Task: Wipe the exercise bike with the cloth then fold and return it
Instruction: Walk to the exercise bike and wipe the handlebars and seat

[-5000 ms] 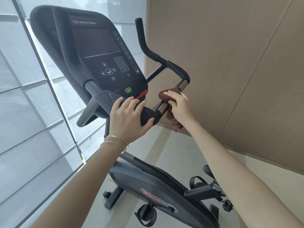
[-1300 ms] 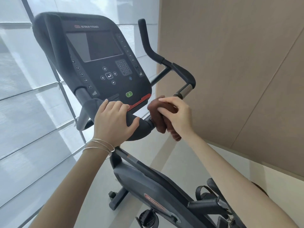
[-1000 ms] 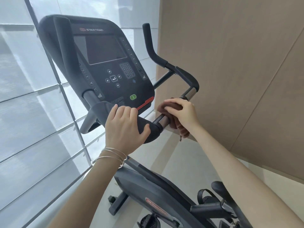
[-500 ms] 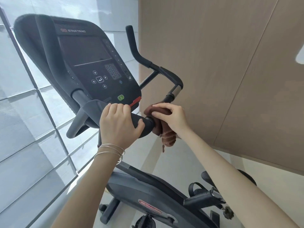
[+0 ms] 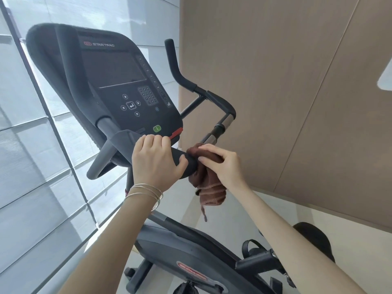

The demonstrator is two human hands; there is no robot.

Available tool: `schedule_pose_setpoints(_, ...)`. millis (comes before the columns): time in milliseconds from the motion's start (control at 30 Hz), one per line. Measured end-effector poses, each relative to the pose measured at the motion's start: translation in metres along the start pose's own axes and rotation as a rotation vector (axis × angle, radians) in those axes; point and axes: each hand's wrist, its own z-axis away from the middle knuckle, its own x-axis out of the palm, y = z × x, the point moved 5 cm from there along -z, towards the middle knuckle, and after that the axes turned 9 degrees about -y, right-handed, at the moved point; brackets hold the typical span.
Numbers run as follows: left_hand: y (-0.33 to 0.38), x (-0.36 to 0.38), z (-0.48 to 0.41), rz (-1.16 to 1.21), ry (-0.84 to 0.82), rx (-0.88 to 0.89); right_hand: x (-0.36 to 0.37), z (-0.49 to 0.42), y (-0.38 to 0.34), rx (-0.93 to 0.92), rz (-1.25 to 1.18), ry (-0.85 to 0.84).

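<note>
A black exercise bike (image 5: 186,253) stands in front of me, its console (image 5: 127,85) tilted up at the left. My left hand (image 5: 156,161), with thin bangles at the wrist, grips the black centre of the handlebar (image 5: 220,107) just below the console. My right hand (image 5: 222,164) holds a brown cloth (image 5: 209,187) wrapped round the bar right beside the left hand, at the near end of the silver grip section. The cloth's loose end hangs down below the bar.
A frosted glass wall (image 5: 31,166) runs along the left. Beige wood panels (image 5: 297,92) close off the right side behind the handlebar. The bike's pedal with strap (image 5: 252,249) and crank sit low at the right, over pale floor (image 5: 237,217).
My right hand has slid the cloth down the bar from the silver grip toward the black centre, then back and forth there. My left hand has kept its grip on the bar.
</note>
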Motion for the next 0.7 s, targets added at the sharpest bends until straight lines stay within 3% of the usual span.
schedule_pose_setpoints(200,0.001,0.001,-0.002,-0.01,-0.046,-0.001,-0.015,-0.031,-0.003,0.051,0.039,0.123)
schedule_pose_setpoints(533,0.002,-0.001,-0.001,-0.009,-0.064,-0.001,0.004,0.0,-0.007,-0.056,0.134,0.021)
schedule_pose_setpoints(700,0.003,-0.001,0.0,-0.027,-0.068,-0.001,-0.003,-0.007,-0.002,0.028,0.143,-0.006)
